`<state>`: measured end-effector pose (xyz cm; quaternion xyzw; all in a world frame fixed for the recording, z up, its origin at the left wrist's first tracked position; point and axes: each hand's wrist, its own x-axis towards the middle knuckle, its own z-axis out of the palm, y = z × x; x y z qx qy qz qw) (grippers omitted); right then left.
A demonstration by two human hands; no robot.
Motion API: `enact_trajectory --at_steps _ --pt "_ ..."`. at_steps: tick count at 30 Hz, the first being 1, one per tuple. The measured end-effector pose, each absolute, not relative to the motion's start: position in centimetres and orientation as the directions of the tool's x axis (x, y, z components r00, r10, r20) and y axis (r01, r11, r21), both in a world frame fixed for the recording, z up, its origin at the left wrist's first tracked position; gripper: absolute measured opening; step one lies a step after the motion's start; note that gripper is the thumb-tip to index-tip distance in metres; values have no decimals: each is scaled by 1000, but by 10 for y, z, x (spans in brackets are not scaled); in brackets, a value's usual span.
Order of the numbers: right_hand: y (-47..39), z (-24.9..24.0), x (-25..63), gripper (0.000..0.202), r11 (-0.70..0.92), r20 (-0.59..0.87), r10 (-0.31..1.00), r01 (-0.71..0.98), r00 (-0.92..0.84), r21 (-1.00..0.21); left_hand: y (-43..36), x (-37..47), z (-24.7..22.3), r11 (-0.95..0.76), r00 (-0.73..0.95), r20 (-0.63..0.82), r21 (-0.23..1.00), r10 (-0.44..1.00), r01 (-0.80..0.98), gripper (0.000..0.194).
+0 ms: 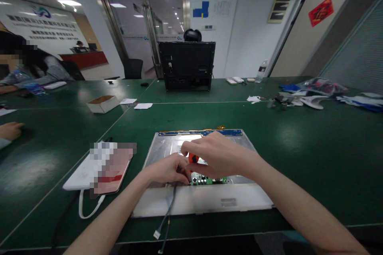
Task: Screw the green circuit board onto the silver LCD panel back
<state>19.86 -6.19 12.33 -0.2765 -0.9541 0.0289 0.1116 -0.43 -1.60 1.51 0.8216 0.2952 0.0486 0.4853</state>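
A silver display panel (167,143) lies face down on the green table (299,147), with a blue strip board (200,132) along its far edge. A small green circuit board (209,180) sits near its front. My right hand (218,155) grips an orange-handled tool (193,158) over that board. Beside the tool, my left hand (167,169) rests on the panel with its fingers pinched at the board's left end. A thin grey cable (169,211) runs from there over the table's front edge.
A white power bank with a phone (98,171) lies left of the panel. A black monitor chassis (187,65) stands at the back. A cardboard box (102,103) sits back left, clutter (305,97) back right. Other people's arms (10,129) are at the left.
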Motion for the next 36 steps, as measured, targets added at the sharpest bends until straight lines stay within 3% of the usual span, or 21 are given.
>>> enact_trajectory --at_steps 11,17,22,36 --pt "-62 123 198 14 842 192 539 528 -820 -107 -15 -5 15 -402 825 -175 807 537 432 6" --pt "-64 127 199 15 847 159 529 508 -833 -158 -15 -5 17 -396 831 -188 810 524 433 6" --pt "-64 128 197 12 837 147 546 530 -824 -139 -16 -5 15 -350 815 -239 813 529 466 7" --pt "-60 120 196 14 839 210 541 538 -814 -80 -13 -5 11 -409 836 -189 803 515 433 7"
